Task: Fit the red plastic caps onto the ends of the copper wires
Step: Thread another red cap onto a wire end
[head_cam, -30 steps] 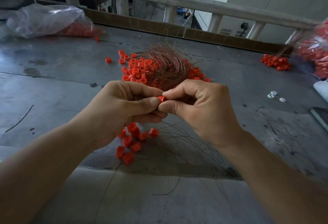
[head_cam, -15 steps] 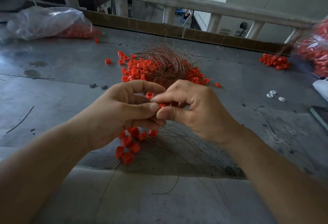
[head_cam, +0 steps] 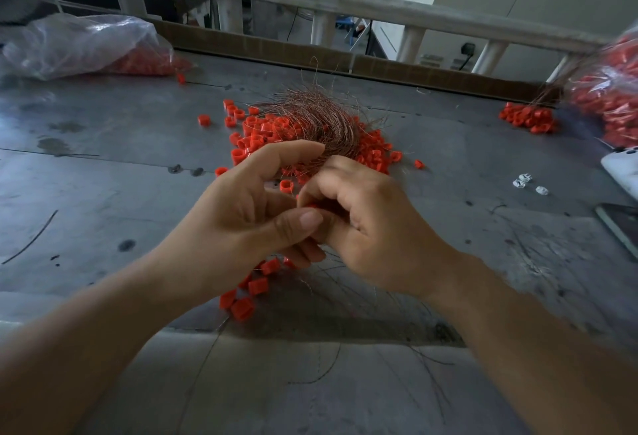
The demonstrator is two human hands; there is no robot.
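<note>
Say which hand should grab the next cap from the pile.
Left, probably. Both hands pinch the red cap, but the left hand has its forefinger free, stretched toward the cap pile; the right hand has every finger curled.

I am looking down on a grey, stained worktop (head_cam: 103,193). At its middle lies a heap of red caps (head_cam: 255,134) with a tangle of copper wires (head_cam: 321,117) on top. A smaller cluster of caps (head_cam: 248,300) lies nearer me. A left bag (head_cam: 76,44) and a right bag (head_cam: 607,96) of caps lie at the far corners.
</note>
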